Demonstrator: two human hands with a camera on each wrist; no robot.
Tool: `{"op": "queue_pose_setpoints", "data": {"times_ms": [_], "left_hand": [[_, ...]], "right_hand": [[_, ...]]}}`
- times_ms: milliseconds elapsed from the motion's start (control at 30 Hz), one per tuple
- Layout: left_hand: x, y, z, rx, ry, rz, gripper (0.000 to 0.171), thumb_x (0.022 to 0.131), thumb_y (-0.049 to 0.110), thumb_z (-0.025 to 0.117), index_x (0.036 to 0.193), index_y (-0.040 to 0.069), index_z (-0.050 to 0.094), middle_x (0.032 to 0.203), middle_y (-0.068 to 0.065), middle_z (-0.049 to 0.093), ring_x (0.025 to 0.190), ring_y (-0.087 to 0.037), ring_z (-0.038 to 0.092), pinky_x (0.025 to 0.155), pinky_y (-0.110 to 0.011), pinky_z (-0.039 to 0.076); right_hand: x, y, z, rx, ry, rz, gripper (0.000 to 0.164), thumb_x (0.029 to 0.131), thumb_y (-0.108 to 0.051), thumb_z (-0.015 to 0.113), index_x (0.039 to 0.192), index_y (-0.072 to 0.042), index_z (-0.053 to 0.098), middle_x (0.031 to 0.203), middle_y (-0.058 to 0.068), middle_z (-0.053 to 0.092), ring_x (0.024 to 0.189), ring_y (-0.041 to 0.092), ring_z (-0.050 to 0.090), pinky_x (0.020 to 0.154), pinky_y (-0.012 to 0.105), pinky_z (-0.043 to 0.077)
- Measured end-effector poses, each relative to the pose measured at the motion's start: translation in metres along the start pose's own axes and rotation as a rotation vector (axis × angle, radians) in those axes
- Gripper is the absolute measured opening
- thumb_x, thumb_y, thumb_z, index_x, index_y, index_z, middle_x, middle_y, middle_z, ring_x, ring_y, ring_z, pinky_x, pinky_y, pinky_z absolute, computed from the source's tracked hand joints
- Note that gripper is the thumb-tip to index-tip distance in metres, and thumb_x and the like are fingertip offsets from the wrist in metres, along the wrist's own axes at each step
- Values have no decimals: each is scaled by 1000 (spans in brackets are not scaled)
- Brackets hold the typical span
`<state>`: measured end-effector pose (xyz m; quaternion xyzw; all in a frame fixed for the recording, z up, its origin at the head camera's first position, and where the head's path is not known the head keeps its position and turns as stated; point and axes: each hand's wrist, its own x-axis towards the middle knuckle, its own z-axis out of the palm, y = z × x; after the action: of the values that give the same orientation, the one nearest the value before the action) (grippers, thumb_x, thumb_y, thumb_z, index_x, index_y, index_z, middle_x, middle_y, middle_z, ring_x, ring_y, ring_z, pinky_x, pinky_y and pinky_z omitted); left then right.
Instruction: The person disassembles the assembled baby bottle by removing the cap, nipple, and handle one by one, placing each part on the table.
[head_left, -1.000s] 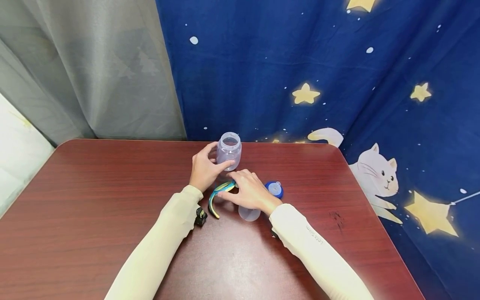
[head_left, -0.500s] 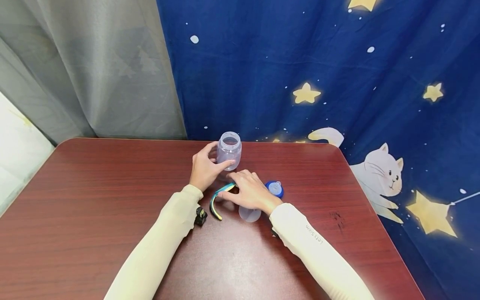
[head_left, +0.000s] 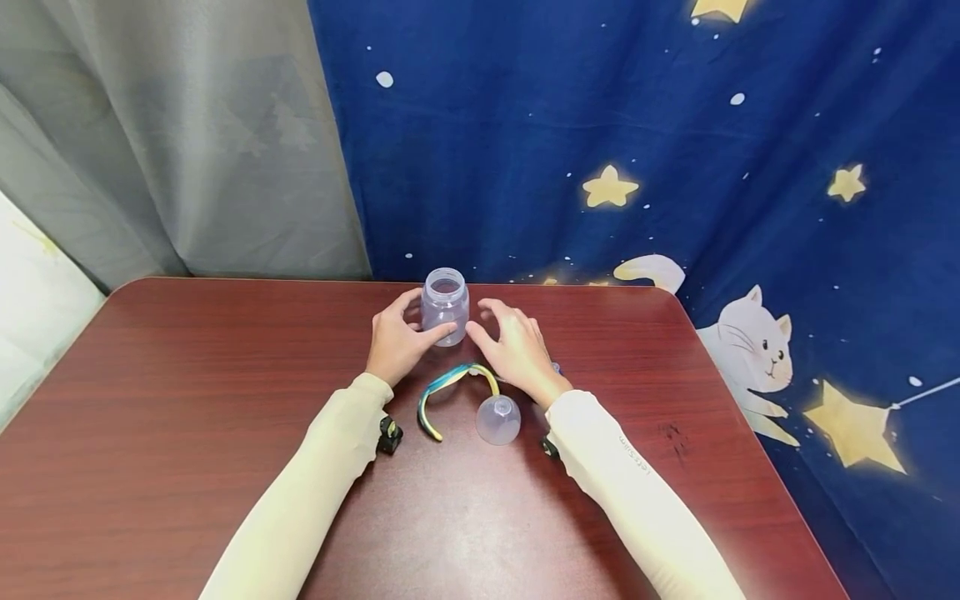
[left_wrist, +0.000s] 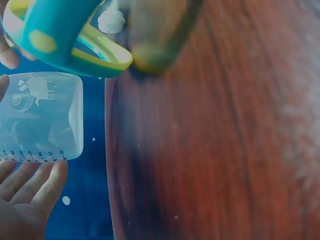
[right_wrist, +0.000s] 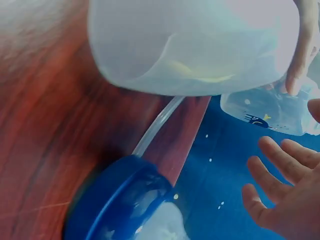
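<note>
My left hand holds a clear baby bottle upright between thumb and fingers near the far table edge. The bottle's mouth is uncovered, and printed measuring marks show on it in the left wrist view. On the bottle's right side my right hand has its fingers spread and relaxed, thumb close to the bottle's wall. In the right wrist view, the right fingers hold nothing. Just in front of the hands lies a teal and yellow bottle handle, and beside it a clear domed cap.
A blue bottle collar with a clear straw lies under the right wrist, mostly hidden in the head view. The wooden table ends at a starry blue curtain behind the bottle.
My right hand has left the handle and moved up beside the bottle. The left hand has shifted the bottle slightly left. The handle and domed cap are now more exposed.
</note>
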<state>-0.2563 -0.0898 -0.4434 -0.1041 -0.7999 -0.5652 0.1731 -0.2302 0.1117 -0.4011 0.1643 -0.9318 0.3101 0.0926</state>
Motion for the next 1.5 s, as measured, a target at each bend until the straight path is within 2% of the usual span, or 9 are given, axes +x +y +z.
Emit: {"op": "queue_pose_setpoints", "data": {"times_ms": [233,467,1200,1500], "left_hand": [[-3,-1,-5,5,-30,-13,69,72,26,91,130,4,60,117,-15,69,103,-26,68,85,-41,57],[-4,-3,-6,2,-71,-46,70,74,27,90,132,4,58,120,-15,67,106,-28,68,87,-42,56],[-3,-7,-9,77,-174,-79,72,73,26,90,131,2,56,119,-19,66,106,-33,68,91,-45,54],[-1,-7,-11,76,-225,-106,74,72,23,91,132,1,53,122,-17,65,110,-32,66,94,-43,52]], "right_hand": [[12,-8,2,13,-12,-15,47,99,-35,60,139,-10,54,126,8,67,121,27,59,103,49,37],[17,-7,6,39,-42,-5,45,100,-35,59,137,-10,56,124,10,67,120,31,59,104,50,38],[11,-3,8,65,-112,26,42,99,-35,61,134,-10,58,122,10,69,119,31,59,101,47,43],[9,-2,7,2,-108,43,45,99,-39,59,136,-13,57,124,4,67,121,26,56,104,47,40]]}}
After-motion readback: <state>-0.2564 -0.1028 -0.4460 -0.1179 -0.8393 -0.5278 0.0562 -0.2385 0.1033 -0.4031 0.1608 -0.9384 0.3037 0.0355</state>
